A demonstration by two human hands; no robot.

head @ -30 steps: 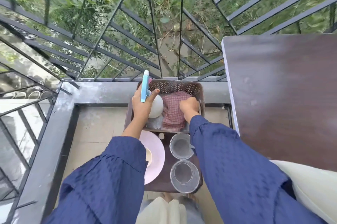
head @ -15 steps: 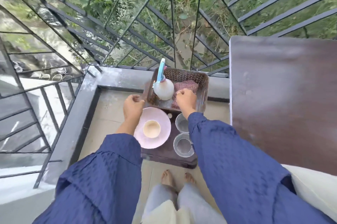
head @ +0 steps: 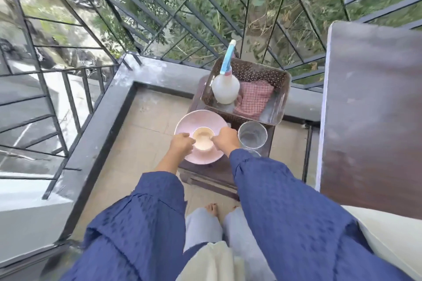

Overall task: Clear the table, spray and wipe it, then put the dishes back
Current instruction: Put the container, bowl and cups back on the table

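Left grip (head: 181, 145) and right grip (head: 225, 140) clasping cup (head: 203, 142) between them, on pink plate (head: 198, 120)

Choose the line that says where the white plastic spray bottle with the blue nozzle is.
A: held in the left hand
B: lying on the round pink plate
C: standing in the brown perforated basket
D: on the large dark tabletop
C: the white plastic spray bottle stands upright in the brown perforated basket, beside the red checked cloth.
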